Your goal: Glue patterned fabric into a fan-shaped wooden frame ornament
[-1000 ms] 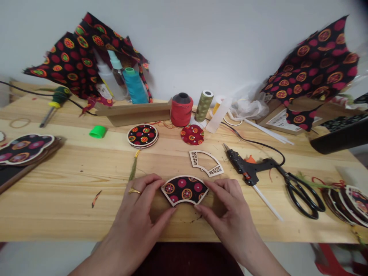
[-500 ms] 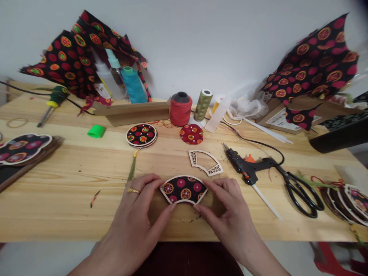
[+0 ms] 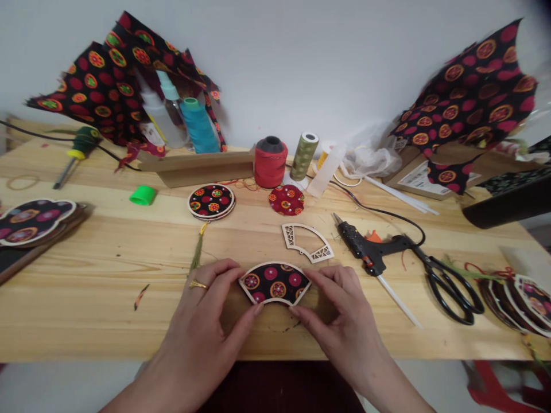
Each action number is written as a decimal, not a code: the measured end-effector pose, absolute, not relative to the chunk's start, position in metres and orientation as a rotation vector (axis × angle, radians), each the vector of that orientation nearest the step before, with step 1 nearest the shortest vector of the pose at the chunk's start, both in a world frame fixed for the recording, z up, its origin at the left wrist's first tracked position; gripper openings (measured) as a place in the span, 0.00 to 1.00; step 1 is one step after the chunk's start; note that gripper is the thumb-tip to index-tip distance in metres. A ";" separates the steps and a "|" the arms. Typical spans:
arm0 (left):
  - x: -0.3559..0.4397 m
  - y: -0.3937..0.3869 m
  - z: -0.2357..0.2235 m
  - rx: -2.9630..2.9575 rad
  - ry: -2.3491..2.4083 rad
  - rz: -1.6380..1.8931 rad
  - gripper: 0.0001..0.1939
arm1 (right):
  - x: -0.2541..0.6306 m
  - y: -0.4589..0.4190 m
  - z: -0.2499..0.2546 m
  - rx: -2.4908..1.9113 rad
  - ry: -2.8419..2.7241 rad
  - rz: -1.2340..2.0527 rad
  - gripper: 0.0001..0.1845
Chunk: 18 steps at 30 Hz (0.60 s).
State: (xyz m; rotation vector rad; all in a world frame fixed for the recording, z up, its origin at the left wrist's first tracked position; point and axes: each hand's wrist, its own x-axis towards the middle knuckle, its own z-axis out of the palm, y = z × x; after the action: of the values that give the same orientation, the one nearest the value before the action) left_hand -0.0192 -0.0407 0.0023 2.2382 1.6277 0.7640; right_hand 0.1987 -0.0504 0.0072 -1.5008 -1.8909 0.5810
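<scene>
Jointly Held at Both Ends: One Fan-Shaped Piece (image 3: 275,281)

The left hand (image 3: 206,321) and right hand (image 3: 344,307) each pinch one end of the piece between thumb and fingers, near the front of the tabletop (image 3: 99,258). Fingertips cover parts of its ends; its underside is hidden, and whether it touches the wood I cannot tell. The frame's left edge cuts off a lobed panel (image 3: 38,218); the right edge crops a bundle of dark, pale-rimmed pieces (image 3: 527,301), too overlapped to count. The blades of the scissors (image 3: 454,289) are mostly out of sight by the handle of the glue gun (image 3: 365,246).

Counted: one openwork fan frame (image 3: 307,243) just beyond the held piece, one red cloth circle (image 3: 286,200), one green cap (image 3: 142,195), one screwdriver (image 3: 76,155). Three thread spools show plainly: blue (image 3: 200,127), red (image 3: 270,163) and olive (image 3: 305,156). A yellow one (image 3: 322,158) is partly hidden behind a translucent strip (image 3: 327,171).
</scene>
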 end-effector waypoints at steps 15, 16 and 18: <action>-0.021 -0.041 0.004 2.292 1.551 0.750 0.19 | 0.200 -0.050 0.007 -1.491 -1.892 0.595 0.23; -0.021 -0.041 0.005 2.292 1.547 0.750 0.19 | 0.200 -0.050 0.007 -1.493 -1.899 0.594 0.23; -0.021 -0.041 0.005 2.294 1.542 0.747 0.19 | 0.200 -0.050 0.007 -1.495 -1.907 0.585 0.23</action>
State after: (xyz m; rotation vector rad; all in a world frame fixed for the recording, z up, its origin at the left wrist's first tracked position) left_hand -0.0207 -0.0405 0.0049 2.2942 1.5420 0.7470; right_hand 0.2001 -0.0500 0.0072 -1.4955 -1.9067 0.5854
